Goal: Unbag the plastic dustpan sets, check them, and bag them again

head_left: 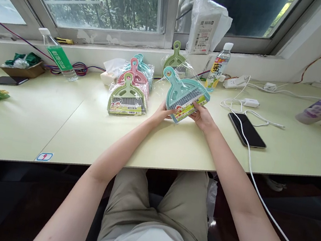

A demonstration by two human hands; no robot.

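A teal dustpan and brush set [185, 94] in clear wrap, with a yellow-green label, is held tilted above the table. My left hand [164, 113] grips its lower left corner, and my right hand [203, 117] grips its lower right side with the thumb on the label. Left of my hands lies a row of wrapped sets: a green dustpan set [128, 95] in front, a pink dustpan set [135, 76] behind it, and teal ones [140, 63] farther back. Behind the held set stands another green dustpan [174, 60], partly covered by it.
A drink bottle [219, 67] stands behind my right hand. A phone [246, 129] and white cables [241, 104] lie to the right, one cable hanging over the table edge. A green-labelled bottle [58, 55] leans at the back left, near a small cardboard box [25, 69].
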